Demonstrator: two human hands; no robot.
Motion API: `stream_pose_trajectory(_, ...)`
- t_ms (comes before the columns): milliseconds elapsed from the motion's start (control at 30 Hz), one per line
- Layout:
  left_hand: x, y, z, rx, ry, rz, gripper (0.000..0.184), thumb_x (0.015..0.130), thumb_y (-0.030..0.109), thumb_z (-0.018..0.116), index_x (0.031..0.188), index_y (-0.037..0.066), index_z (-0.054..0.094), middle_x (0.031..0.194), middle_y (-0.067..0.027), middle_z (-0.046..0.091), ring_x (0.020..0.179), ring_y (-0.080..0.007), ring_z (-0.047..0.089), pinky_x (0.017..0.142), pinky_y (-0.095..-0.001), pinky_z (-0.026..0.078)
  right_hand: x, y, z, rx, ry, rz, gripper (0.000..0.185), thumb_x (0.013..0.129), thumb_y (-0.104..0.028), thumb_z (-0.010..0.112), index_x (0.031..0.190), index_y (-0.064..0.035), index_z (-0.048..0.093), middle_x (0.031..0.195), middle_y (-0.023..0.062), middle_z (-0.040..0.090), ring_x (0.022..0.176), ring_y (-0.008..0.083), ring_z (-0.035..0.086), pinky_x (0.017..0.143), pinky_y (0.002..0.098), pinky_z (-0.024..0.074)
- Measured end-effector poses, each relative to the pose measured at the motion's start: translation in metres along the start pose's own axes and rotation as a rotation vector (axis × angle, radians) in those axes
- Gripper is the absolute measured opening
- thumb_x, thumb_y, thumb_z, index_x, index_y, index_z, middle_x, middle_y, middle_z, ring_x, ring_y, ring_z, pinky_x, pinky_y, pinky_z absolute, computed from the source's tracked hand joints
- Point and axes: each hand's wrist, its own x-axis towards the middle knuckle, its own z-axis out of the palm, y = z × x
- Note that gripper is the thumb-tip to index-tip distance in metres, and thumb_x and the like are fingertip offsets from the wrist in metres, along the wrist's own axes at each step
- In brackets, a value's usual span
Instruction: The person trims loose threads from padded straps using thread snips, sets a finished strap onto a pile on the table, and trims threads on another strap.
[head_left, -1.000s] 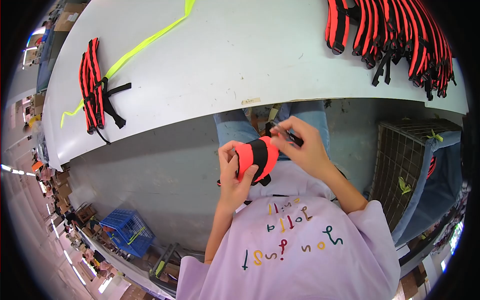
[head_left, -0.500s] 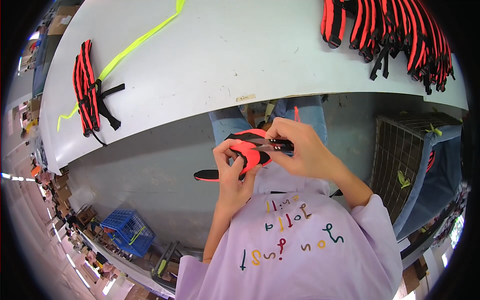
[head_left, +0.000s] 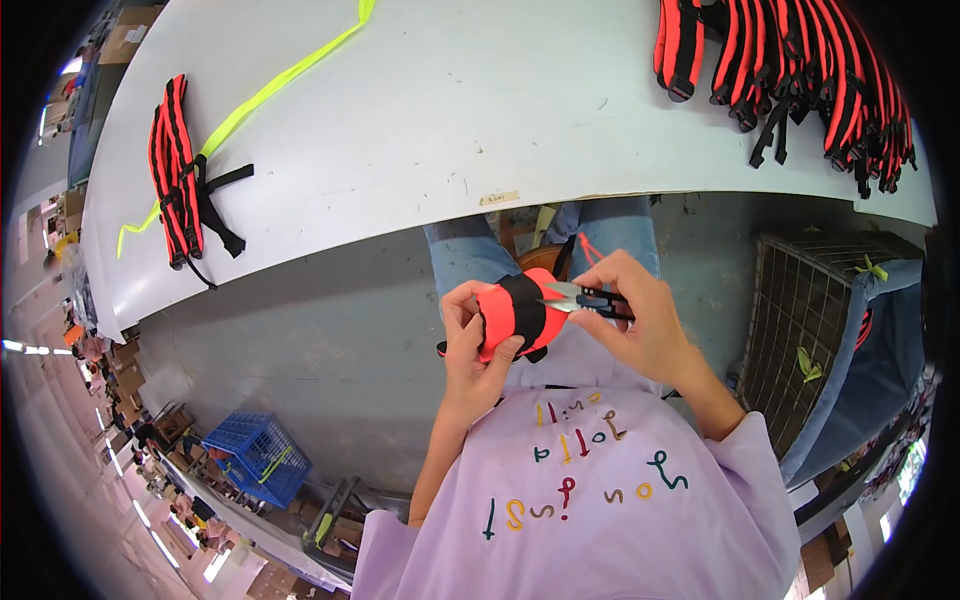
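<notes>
My left hand (head_left: 474, 350) grips a padded red-and-black strap (head_left: 499, 318), thumb on the near side and fingers around its left edge. The strap is bent, with its broad face turned up over my lap. In my right hand (head_left: 640, 315) is a pair of thread snips (head_left: 590, 300) with black handles. Its metal blades point left and lie against or just over the strap's right edge; I cannot tell whether they touch. A red cord loop (head_left: 588, 247) sticks up by my right fingers.
Bundled red-and-black straps (head_left: 180, 180) lie on the white table (head_left: 400, 120) at left beside a yellow-green ribbon (head_left: 285, 80). Many more straps (head_left: 800, 70) are piled at back right. A wire-mesh bin with blue lining (head_left: 850, 370) stands right; a blue crate (head_left: 258, 458) sits lower left.
The strap has been turned so its broad face with the black band shows. Both hands have shifted slightly right, and the snips have moved to the strap's right edge.
</notes>
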Motion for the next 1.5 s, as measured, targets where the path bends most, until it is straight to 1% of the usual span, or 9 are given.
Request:
stream_pose_trajectory(67, 0.001, 0.0, 0.0, 0.008, -0.006, 0.006, 0.025, 0.08, 0.008, 0.063, 0.1, -0.006, 0.057, 0.118, -0.0109, 0.036, 0.095, -0.0188, 0.043, 0.085, -0.0302, 0.039, -0.004, 0.006, 0.004, -0.036, 0.046, -0.106, 0.026, 0.074, -0.02, 0.072, 0.091, -0.0057, 0.058, 0.079, 0.0034, 0.055, 0.047, 0.01, 0.045, 0.041, 0.0224, 0.0353)
stream_pose_trajectory(167, 0.002, 0.0, 0.0, 0.001, -0.009, 0.018, 0.024, 0.08, 0.008, 0.063, 0.1, -0.006, 0.057, 0.118, -0.0108, 0.036, 0.096, -0.019, 0.043, 0.085, -0.0301, 0.039, -0.002, 0.006, 0.009, -0.03, 0.078, -0.166, 0.026, 0.074, -0.019, 0.072, 0.091, -0.0054, 0.058, 0.08, 0.0032, 0.055, 0.046, 0.0115, 0.044, 0.041, 0.0235, 0.0345)
stream_pose_trajectory(467, 0.004, 0.005, -0.003, -0.01, -0.031, 0.035, 0.022, 0.079, 0.004, 0.062, 0.098, -0.005, 0.058, 0.119, -0.0103, 0.036, 0.095, -0.0185, 0.043, 0.084, -0.0297, 0.039, 0.005, -0.001, 0.006, -0.005, 0.038, -0.189, 0.025, 0.072, -0.015, 0.072, 0.09, -0.004, 0.059, 0.08, 0.0037, 0.054, 0.047, 0.014, 0.043, 0.04, 0.0262, 0.0333)
stream_pose_trajectory(667, 0.003, 0.004, -0.002, -0.021, -0.05, 0.031, 0.02, 0.078, 0.004, 0.063, 0.096, -0.006, 0.059, 0.12, -0.0103, 0.035, 0.093, -0.018, 0.043, 0.084, -0.0296, 0.039, 0.005, -0.003, 0.003, -0.054, 0.03, -0.22, 0.019, 0.072, -0.013, 0.072, 0.083, -0.0034, 0.059, 0.075, 0.003, 0.053, 0.048, 0.0145, 0.043, 0.04, 0.0267, 0.0323)
stream_pose_trajectory(867, 0.001, 0.002, -0.005, 0.002, -0.044, 0.038, 0.02, 0.078, 0.004, 0.063, 0.095, -0.006, 0.059, 0.12, -0.0107, 0.036, 0.093, -0.0184, 0.044, 0.084, -0.0305, 0.038, 0.006, -0.003, 0.003, -0.046, 0.006, -0.185, 0.017, 0.073, -0.012, 0.072, 0.081, -0.0038, 0.059, 0.075, 0.0027, 0.054, 0.045, 0.0133, 0.042, 0.04, 0.0257, 0.0317)
stream_pose_trajectory(967, 0.0, 0.0, -0.005, 0.007, -0.028, 0.031, 0.019, 0.078, 0.004, 0.063, 0.094, -0.006, 0.059, 0.12, -0.0108, 0.036, 0.092, -0.0184, 0.044, 0.084, -0.0306, 0.038, 0.006, 0.012, 0.012, 0.143, 0.127, -0.176, 0.018, 0.073, -0.012, 0.072, 0.082, -0.0044, 0.059, 0.076, 0.0024, 0.055, 0.044, 0.0115, 0.042, 0.04, 0.0244, 0.032)
stream_pose_trajectory(1267, 0.002, 0.0, -0.007, 0.049, -0.028, 0.079, 0.02, 0.079, 0.006, 0.064, 0.094, -0.005, 0.059, 0.12, -0.0106, 0.036, 0.09, -0.0187, 0.044, 0.083, -0.0309, 0.039, 0.008, -0.005, 0.006, -0.016, -0.022, -0.169, 0.015, 0.074, -0.011, 0.071, 0.082, -0.0046, 0.059, 0.077, 0.0023, 0.054, 0.045, 0.01, 0.041, 0.04, 0.0221, 0.0326)
stream_pose_trajectory(1367, 0.002, 0.001, -0.007, 0.063, -0.031, 0.086, 0.019, 0.079, 0.006, 0.064, 0.094, -0.005, 0.059, 0.12, -0.0106, 0.036, 0.091, -0.0186, 0.044, 0.082, -0.0305, 0.04, 0.009, -0.002, 0.006, 0.045, -0.036, -0.122, 0.015, 0.076, -0.011, 0.07, 0.082, -0.0038, 0.058, 0.076, 0.0019, 0.054, 0.048, 0.0077, 0.042, 0.043, 0.0208, 0.0345)
stream_pose_trajectory(1500, 0.001, 0.002, -0.004, -0.018, -0.019, 0.045, 0.02, 0.079, 0.005, 0.063, 0.095, -0.006, 0.058, 0.121, -0.0107, 0.035, 0.092, -0.0188, 0.044, 0.083, -0.0305, 0.039, 0.008, 0.016, 0.012, 0.314, 0.059, -0.038, 0.016, 0.081, -0.012, 0.066, 0.089, -0.0037, 0.056, 0.075, 0.0009, 0.053, 0.058, 0.0044, 0.044, 0.05, 0.0197, 0.0361)
